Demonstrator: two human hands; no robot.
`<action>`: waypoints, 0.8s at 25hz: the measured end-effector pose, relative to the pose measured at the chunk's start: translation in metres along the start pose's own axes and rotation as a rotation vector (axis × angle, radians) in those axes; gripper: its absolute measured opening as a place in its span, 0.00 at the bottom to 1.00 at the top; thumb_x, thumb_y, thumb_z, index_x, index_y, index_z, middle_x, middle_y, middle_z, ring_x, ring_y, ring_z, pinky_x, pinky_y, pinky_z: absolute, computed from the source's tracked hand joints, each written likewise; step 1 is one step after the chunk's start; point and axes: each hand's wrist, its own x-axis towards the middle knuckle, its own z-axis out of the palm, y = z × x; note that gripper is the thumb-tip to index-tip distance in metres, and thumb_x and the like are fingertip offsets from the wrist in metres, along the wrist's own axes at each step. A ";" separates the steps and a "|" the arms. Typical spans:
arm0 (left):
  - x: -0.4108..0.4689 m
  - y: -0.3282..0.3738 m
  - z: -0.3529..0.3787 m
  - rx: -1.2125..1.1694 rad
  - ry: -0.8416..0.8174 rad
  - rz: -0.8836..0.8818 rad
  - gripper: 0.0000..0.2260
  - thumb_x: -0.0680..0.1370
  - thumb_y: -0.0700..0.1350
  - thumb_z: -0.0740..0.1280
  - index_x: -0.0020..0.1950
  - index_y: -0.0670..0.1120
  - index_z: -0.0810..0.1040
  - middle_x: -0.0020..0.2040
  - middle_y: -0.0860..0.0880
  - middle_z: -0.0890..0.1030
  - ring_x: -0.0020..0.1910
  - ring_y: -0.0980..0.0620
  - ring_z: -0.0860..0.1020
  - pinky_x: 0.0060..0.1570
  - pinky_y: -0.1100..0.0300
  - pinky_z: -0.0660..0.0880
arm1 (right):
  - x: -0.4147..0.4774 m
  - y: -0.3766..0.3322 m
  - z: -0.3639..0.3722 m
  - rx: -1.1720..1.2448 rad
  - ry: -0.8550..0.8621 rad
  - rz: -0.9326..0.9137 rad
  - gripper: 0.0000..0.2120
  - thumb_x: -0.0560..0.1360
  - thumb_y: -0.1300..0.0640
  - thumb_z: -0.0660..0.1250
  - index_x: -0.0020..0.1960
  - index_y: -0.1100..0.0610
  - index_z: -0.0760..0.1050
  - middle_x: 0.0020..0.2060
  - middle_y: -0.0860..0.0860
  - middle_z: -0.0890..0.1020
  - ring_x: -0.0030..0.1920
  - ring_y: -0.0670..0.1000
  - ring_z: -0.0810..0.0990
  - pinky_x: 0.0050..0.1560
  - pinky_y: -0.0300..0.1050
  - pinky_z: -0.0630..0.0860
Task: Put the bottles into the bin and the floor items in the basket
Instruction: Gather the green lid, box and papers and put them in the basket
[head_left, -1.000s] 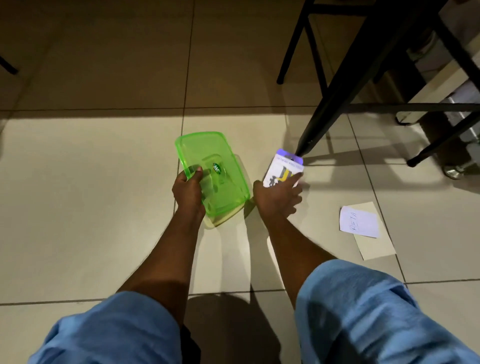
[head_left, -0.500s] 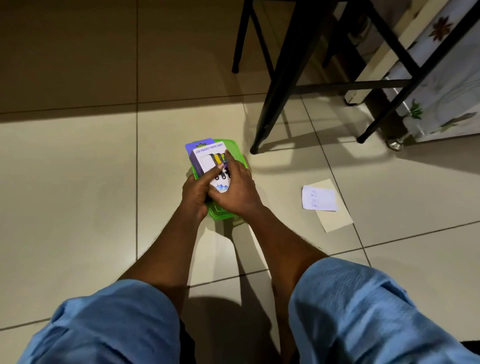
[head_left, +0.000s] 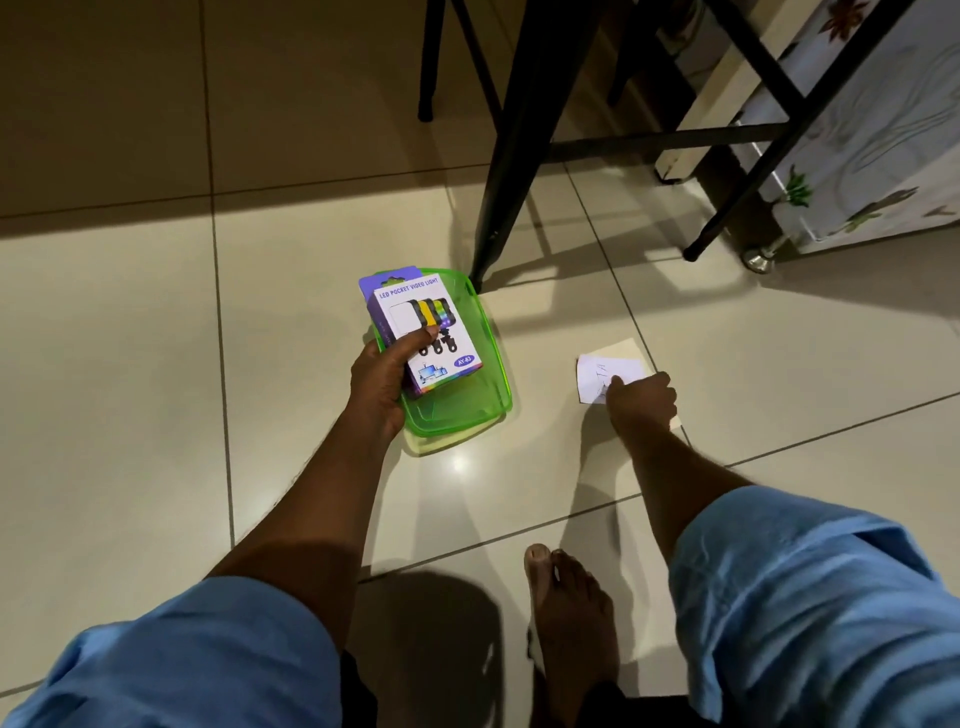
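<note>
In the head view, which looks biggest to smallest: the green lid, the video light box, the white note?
1. green lid
2. video light box
3. white note, partly under the right hand, so its full size is unsure

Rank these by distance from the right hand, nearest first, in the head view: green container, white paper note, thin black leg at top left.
1. white paper note, touched by the right hand.
2. green container, to its left.
3. thin black leg, far up-left.

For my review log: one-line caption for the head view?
Left hand grips a white LED-light box atop a green plastic lid while right hand touches white paper.
</note>
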 end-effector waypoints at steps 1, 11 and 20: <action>0.001 -0.001 0.000 -0.003 -0.004 -0.006 0.23 0.69 0.38 0.76 0.63 0.42 0.79 0.55 0.40 0.84 0.57 0.39 0.82 0.57 0.42 0.78 | 0.005 0.003 0.000 -0.025 -0.014 0.022 0.28 0.76 0.50 0.67 0.69 0.64 0.63 0.67 0.62 0.69 0.68 0.63 0.69 0.65 0.54 0.68; 0.001 -0.002 0.003 -0.023 -0.097 -0.060 0.21 0.72 0.38 0.73 0.65 0.42 0.77 0.59 0.38 0.81 0.57 0.39 0.81 0.56 0.44 0.79 | 0.018 0.006 0.015 0.144 0.062 0.062 0.15 0.72 0.64 0.67 0.58 0.66 0.73 0.56 0.61 0.78 0.58 0.62 0.78 0.56 0.49 0.75; 0.000 -0.009 0.013 -0.224 -0.175 -0.103 0.10 0.75 0.39 0.70 0.55 0.45 0.82 0.49 0.42 0.86 0.45 0.44 0.85 0.46 0.46 0.82 | 0.018 0.001 0.000 0.963 0.135 0.193 0.19 0.67 0.70 0.59 0.58 0.68 0.72 0.54 0.62 0.81 0.44 0.57 0.78 0.44 0.48 0.77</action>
